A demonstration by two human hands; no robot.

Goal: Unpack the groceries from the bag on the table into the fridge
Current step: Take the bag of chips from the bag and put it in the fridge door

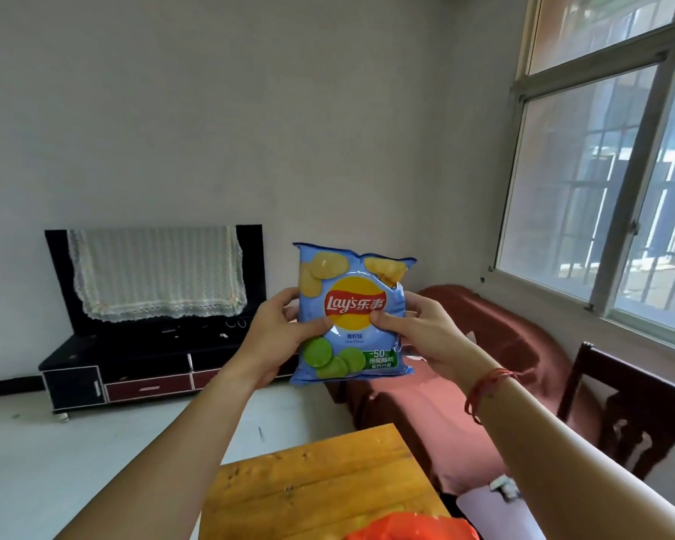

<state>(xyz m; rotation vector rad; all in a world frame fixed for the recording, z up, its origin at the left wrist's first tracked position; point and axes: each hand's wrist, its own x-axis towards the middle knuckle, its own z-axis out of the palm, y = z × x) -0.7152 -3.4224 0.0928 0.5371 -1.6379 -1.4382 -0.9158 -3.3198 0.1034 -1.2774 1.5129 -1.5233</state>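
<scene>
From the head view, the left hand (277, 337) and right hand (417, 337) both grip a blue chip bag (351, 313) upright in mid-air above the wooden counter (308, 485), where what seems an orange bag (410, 528) lies.

I see chips (351, 317): blue sealed packet, puffed, upright, logo facing me, held aloft beyond table (308, 481). Orange bag (410, 526) on table's near edge, only crumpled top in view.
</scene>
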